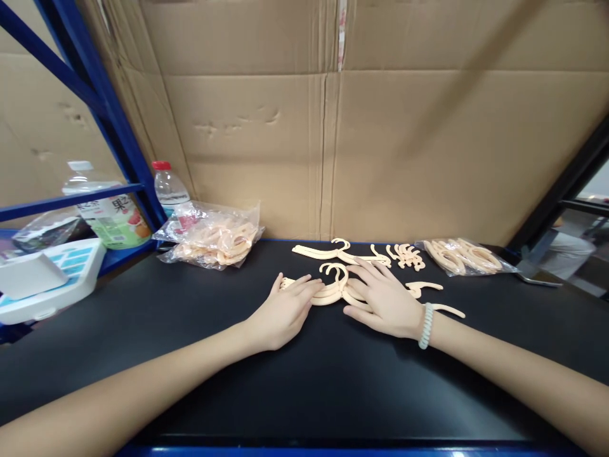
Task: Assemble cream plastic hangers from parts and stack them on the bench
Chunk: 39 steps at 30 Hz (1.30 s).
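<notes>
A few cream plastic clothes hangers [328, 294], with curved hooks, lie together on the black table in front of me. My left hand [288, 308] rests over their left arms, its fingers stretched out and pointing right. Across their right arms lies my right hand [383, 301], flat with fingers apart and a pale coiled band at the wrist. Both palms face down, so what is under them is hidden. Just behind, another cream hanger [316, 253] lies flat, its right end near my right fingertips. Loose hanger pieces [423, 289] stick out beyond my right hand.
Several small cream hooks [406, 256] lie behind my right hand. A clear bag of hanger parts [464, 256] is at the back right, another bag [216, 238] at the back left. Bottles [117, 219] and a white-and-blue device [52, 279] stand left. Cardboard [266, 127] walls the back.
</notes>
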Tool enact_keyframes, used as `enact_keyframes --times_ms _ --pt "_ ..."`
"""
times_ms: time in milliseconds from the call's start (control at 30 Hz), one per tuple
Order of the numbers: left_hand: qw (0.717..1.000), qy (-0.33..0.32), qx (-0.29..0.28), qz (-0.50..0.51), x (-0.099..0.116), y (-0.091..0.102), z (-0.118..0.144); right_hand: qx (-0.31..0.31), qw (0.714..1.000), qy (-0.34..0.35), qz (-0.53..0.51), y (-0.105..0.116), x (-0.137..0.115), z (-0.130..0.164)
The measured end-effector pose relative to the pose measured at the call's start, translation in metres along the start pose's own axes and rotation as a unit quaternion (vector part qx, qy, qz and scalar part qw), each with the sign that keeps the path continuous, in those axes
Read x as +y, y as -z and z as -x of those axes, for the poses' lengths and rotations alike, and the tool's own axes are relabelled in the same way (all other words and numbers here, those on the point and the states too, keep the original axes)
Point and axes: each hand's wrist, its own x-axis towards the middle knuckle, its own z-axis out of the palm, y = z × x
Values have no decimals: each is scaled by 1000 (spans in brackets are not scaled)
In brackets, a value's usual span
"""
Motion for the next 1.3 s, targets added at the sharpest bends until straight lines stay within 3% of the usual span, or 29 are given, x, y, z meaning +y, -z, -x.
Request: enact_keyframes --times_ms 300,600,800,1133,1300 --pt "1000 -6 -8 5 -2 -1 0 6 999 -15 -43 -4 2 -1" --pt "1000 -10 -10 -3 -2 0 -2 -76 990 -6 -116 13 23 15" --pt "1000 -12 -12 -2 -1 2 -4 -93 986 10 -136 15 32 16" --pt "1000 -19 6 -16 0 1 -3 -60 990 6 -127 7 18 12" --pt "1000 -10 -16 -23 3 3 -3 -39 991 -7 -125 2 12 5"
